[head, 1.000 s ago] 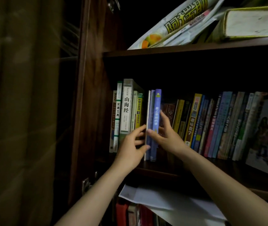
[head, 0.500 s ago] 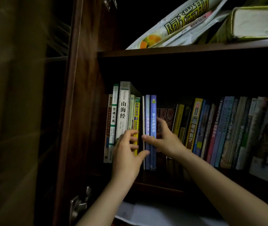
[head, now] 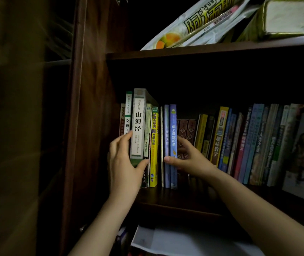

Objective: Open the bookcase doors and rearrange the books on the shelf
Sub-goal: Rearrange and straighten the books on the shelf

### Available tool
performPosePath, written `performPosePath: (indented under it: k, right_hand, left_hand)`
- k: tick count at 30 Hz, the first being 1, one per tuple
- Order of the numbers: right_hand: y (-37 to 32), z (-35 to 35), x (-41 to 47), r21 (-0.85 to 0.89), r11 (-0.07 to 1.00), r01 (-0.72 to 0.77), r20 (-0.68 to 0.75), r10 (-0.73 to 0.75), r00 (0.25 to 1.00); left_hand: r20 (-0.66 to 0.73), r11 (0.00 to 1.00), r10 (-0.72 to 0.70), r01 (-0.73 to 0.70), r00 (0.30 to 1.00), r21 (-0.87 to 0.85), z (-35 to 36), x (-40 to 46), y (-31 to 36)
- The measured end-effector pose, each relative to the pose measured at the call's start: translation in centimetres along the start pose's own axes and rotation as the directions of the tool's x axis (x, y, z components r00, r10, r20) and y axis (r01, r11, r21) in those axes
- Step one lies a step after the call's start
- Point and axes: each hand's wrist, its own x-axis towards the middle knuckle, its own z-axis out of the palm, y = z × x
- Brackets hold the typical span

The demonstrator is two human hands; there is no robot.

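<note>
On the dark wooden shelf [head: 180, 202], the left hand [head: 124, 163] grips the tall white-spined book [head: 138, 122], fingers left of it, thumb under its right. The right hand [head: 188, 159] pinches the thin blue-purple paperbacks [head: 169, 130], thumb in front, fingers behind.

Upright books [head: 221, 141] on wooden shelf [head: 180, 200]

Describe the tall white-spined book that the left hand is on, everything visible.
The tall white-spined book stands upright near the shelf's left end, the tallest in its group. Its pale spine carries large black Chinese characters, a green band at the foot and a greyish top; it looks like a paperback. The left hand grips its lower part, fingers on one side, thumb across the foot. A green-and-white book flanks its left, a thin pale one its right.
</note>
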Motion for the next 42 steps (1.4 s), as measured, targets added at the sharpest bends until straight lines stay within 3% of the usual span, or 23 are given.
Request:
performPosePath:
  k: [10,17,23,32,36,42]
  right_hand:
    - [-0.1,1.1,0.6,-0.129,0.992,0.011,-0.035,-0.016,0.999]
    - [-0.2,1.3,-0.2,-0.093,0.996,0.009,-0.037,-0.013,0.999]
    - [-0.9,2.0,-0.8,-0.152,0.982,0.112,-0.152,-0.136,0.979]
    - [-1.3,-0.7,-5.1,-0.382,0.905,0.187,-0.26,-0.3,0.918]
    - [-0.5,-4.0,-9.4,-0.59,0.786,0.183,-0.27,-0.406,0.873]
    - [1.5,-8.9,-13.5,-0.698,0.716,0.011,-0.399,-0.402,0.824]
  left_hand:
    - [0.054,0.999,0.027,-0.026,0.998,-0.019,0.0,0.0,-0.7]
    - [0.041,0.993,0.014,-0.009,0.999,-0.12,-0.4,-0.1,-0.9]
    - [0.036,0.996,-0.064,0.066,0.997,-0.061,-0.2,0.0,-0.8]
    - [0.009,1.0,0.006,-0.006,1.0,0.029,-0.2,-0.5,0.0]
    - [-0.022,0.977,0.205,-0.203,0.978,0.069,0.3,-0.9,0.9]
    - [0.132,0.897,0.434,-0.414,0.891,-0.155,5.5,-2.9,7.2]
